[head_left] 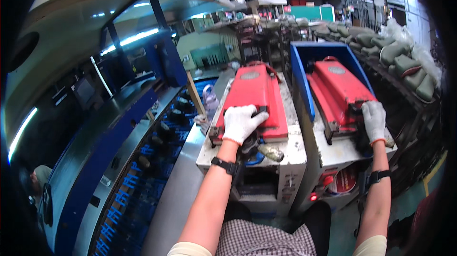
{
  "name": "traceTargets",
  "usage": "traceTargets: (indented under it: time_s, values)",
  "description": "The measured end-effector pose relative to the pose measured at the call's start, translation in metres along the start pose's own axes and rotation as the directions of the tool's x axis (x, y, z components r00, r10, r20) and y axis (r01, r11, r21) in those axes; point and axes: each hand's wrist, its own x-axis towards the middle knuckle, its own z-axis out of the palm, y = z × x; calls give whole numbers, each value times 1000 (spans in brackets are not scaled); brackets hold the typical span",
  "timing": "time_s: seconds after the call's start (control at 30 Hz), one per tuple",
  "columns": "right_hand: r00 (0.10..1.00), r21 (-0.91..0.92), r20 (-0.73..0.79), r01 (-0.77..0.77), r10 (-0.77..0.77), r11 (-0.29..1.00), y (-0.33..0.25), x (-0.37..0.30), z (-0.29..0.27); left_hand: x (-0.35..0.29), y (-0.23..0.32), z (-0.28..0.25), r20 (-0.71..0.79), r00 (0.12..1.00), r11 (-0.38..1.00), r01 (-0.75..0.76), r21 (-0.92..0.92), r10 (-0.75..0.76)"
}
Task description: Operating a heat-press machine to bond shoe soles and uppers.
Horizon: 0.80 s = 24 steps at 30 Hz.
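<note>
Covers, both red, extend forward from left grip and right grip.

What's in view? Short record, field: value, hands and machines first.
left hand: left hand, white-gloved, at the front end of the left red cover; closure unclear
right hand: right hand, white-gloved, at the front end of the right red cover; closure unclear
left machine: white cabinet under the left cover
right machine: blue guard beside the right cover; red light lit below
far right: grey-green padded pieces, in a row
</note>
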Motion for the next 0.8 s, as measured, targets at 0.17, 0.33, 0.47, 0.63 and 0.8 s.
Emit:
traceTargets:
  time_s: [0.17,0.33,0.47,0.63,0.8]
  values:
    - [1000,-27,-26,-1,1,1000,-9,4,0,-1,-1,1,-44,999,1000,-11,-16,10]
    - [1000,-58,13,-17,18,998,-14,10,8,2,-13,4,-15,1000,1000,-8,-4,8]
    - [999,-118,14,-40,42,992,-5,1,13,4,-6,-1,-28,999,999,-26,-39,25]
    - [1000,-98,-26,-14,12,995,-22,-4,-7,-12,3,-22,-75,997,998,-8,-68,3]
    - [991,-187,90,115,-100,976,-5,1,-4,-3,5,1,-50,997,989,-69,-130,63]
